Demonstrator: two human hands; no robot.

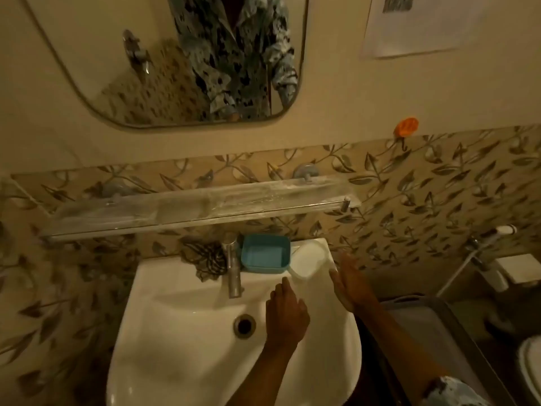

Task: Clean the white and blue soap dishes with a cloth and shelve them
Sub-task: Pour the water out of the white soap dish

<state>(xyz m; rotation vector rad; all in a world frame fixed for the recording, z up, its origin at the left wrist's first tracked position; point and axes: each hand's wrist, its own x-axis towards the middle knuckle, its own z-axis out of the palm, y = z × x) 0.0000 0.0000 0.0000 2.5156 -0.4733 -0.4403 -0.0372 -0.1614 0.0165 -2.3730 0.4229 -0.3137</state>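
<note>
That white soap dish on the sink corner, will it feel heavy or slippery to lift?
Probably light: the white soap dish looks like thin, shallow plastic. It should stay stiff, not floppy. Its smooth surface may be slippery, and at the corner of the sink a push might slide it off.

I see a white sink with its drain near the middle and a metal tap at the far rim. On the far wall hangs a mirror, with a paper sheet and an orange hook to its right, above leaf-patterned tiles.
</note>
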